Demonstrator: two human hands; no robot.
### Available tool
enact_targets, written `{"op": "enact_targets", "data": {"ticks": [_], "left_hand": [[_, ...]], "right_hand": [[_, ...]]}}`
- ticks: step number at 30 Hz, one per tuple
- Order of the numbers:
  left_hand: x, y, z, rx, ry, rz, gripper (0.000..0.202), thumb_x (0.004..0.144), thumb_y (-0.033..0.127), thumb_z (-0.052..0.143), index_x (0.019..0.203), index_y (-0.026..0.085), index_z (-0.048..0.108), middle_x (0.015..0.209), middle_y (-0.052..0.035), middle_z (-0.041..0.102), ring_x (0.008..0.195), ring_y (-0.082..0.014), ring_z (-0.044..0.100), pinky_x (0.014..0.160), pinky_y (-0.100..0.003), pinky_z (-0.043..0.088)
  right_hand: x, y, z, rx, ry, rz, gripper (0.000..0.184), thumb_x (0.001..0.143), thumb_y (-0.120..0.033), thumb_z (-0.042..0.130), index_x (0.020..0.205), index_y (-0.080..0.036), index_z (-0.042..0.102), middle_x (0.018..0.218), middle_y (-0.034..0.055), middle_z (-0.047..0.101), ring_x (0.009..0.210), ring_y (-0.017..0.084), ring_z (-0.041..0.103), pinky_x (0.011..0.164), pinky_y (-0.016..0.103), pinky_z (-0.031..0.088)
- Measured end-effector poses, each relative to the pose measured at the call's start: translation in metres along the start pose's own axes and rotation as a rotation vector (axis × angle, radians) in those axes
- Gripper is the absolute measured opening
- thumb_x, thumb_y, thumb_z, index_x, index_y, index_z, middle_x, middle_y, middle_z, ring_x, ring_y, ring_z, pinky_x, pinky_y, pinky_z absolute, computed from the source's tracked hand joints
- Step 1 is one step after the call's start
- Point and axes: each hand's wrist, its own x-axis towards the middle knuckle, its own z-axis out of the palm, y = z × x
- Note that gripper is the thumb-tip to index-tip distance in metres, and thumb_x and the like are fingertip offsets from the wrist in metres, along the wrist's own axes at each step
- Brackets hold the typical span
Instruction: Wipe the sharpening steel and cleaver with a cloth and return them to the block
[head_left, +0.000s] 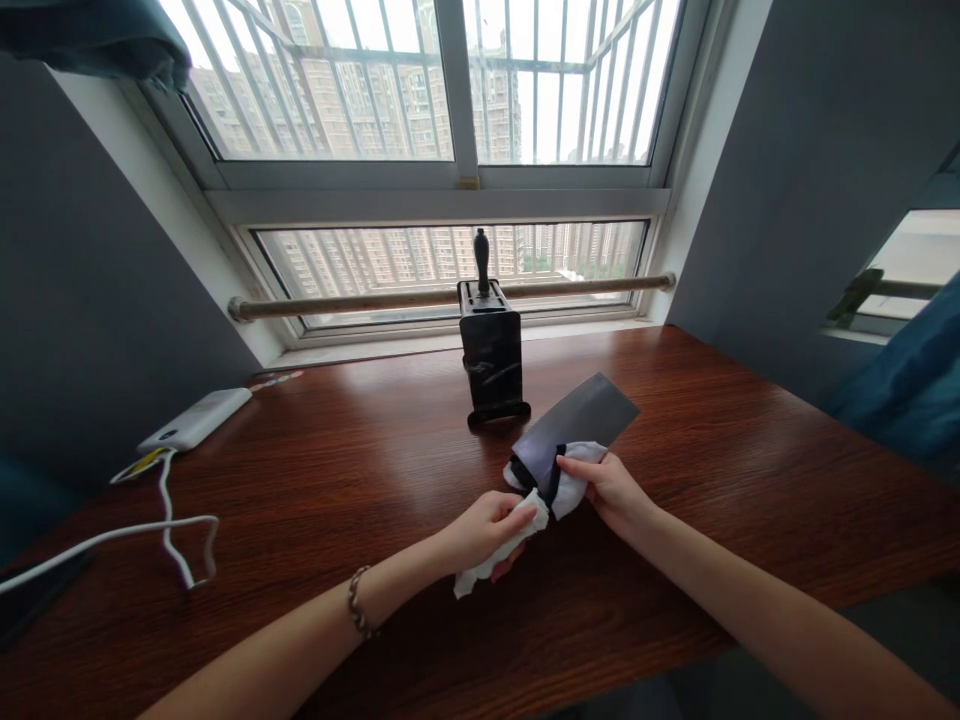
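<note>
A broad cleaver [581,418] with a dark blade is held just above the wooden table [315,480], blade pointing up and to the right. My left hand [486,528] is closed on a white cloth [487,565] next to the knife's handle end. My right hand [611,490] is closed on the other part of the white cloth, pressing it to the blade's base. The knife's handle is hidden by cloth and fingers. A black knife block [492,352] stands behind, with one dark handle [481,258] sticking out of its top.
A white power bank [196,418] with a white cable [169,520] lies at the table's left. A dark phone [41,590] sits at the left edge. A wooden rail [360,300] runs along the window behind the block. Blue fabric [907,390] is at the right.
</note>
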Motion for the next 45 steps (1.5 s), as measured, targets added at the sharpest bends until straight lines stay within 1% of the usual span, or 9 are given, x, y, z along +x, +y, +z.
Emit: {"op": "enact_targets", "data": {"ticks": [10,14,17,21,25,29,34,40,45], "left_hand": [[-0.003,0.004,0.000,0.024,-0.036,0.030,0.040,0.084,0.056,0.038,0.076,0.017,0.044,0.047,0.0046,0.045,0.034,-0.0077,0.041,0.029,-0.016,0.029],[-0.004,0.003,0.001,0.047,-0.028,0.047,0.041,0.084,0.056,0.038,0.076,0.017,0.045,0.048,0.0045,0.045,0.034,-0.0077,0.042,0.029,-0.017,0.029],[-0.003,0.001,0.001,0.044,-0.014,0.056,0.042,0.084,0.057,0.038,0.076,0.017,0.046,0.046,0.0046,0.045,0.033,-0.0080,0.042,0.029,-0.017,0.029],[-0.002,-0.002,0.002,0.022,0.015,0.079,0.043,0.083,0.058,0.039,0.070,0.017,0.044,0.045,0.0049,0.045,0.032,-0.0081,0.042,0.029,-0.017,0.030],[-0.002,-0.005,0.003,0.065,0.029,0.107,0.044,0.084,0.057,0.037,0.066,0.017,0.044,0.043,0.0040,0.045,0.031,-0.0074,0.041,0.028,-0.017,0.027],[-0.003,-0.007,0.003,0.076,0.028,0.116,0.044,0.085,0.055,0.037,0.064,0.016,0.044,0.041,0.0038,0.045,0.031,-0.0071,0.041,0.029,-0.016,0.025],[-0.003,-0.010,0.005,0.070,0.079,0.136,0.045,0.086,0.053,0.037,0.060,0.016,0.043,0.041,0.0033,0.045,0.032,-0.0063,0.042,0.031,-0.016,0.026],[-0.001,-0.014,0.005,-0.006,0.120,0.121,0.042,0.084,0.054,0.040,0.067,0.016,0.044,0.045,0.0041,0.047,0.032,-0.0067,0.042,0.030,-0.016,0.026],[0.001,-0.016,0.005,-0.057,0.100,0.121,0.040,0.085,0.052,0.041,0.069,0.016,0.044,0.045,0.0046,0.046,0.031,-0.0064,0.042,0.029,-0.015,0.027]], "right_hand": [[0.023,-0.036,-0.025,0.152,0.272,-0.165,0.024,0.055,-0.012,0.078,0.074,-0.018,0.065,0.073,-0.0009,0.070,0.064,0.014,0.065,0.059,0.023,0.056],[0.024,-0.037,-0.030,0.198,0.342,-0.210,0.020,0.061,-0.015,0.076,0.074,-0.023,0.064,0.076,-0.0060,0.070,0.067,0.009,0.064,0.064,0.018,0.055],[0.012,-0.020,-0.019,0.180,0.263,-0.149,0.019,0.060,-0.020,0.077,0.075,-0.022,0.064,0.076,-0.0058,0.070,0.067,0.009,0.064,0.066,0.017,0.053],[-0.014,0.010,0.007,0.060,0.025,0.014,0.028,0.053,-0.018,0.081,0.076,-0.011,0.067,0.074,0.0060,0.069,0.065,0.017,0.064,0.063,0.026,0.052],[-0.027,0.021,0.018,-0.045,-0.121,0.008,0.028,0.056,-0.018,0.079,0.081,-0.009,0.067,0.075,0.0067,0.069,0.070,0.017,0.064,0.068,0.025,0.049],[-0.024,0.018,0.017,-0.059,-0.136,0.006,0.027,0.058,-0.019,0.078,0.081,-0.011,0.067,0.077,0.0063,0.070,0.070,0.017,0.064,0.069,0.026,0.048],[-0.021,0.016,0.018,-0.056,-0.132,0.000,0.030,0.056,-0.018,0.079,0.082,-0.010,0.067,0.077,0.0066,0.069,0.072,0.018,0.063,0.073,0.028,0.047],[-0.019,0.017,0.017,-0.074,-0.085,0.001,0.028,0.055,-0.018,0.079,0.079,-0.010,0.067,0.076,0.0071,0.070,0.070,0.017,0.063,0.070,0.028,0.048],[-0.021,0.015,0.017,-0.062,-0.096,0.017,0.029,0.055,-0.017,0.079,0.080,-0.009,0.068,0.078,0.0078,0.070,0.071,0.017,0.064,0.071,0.028,0.048]]}}
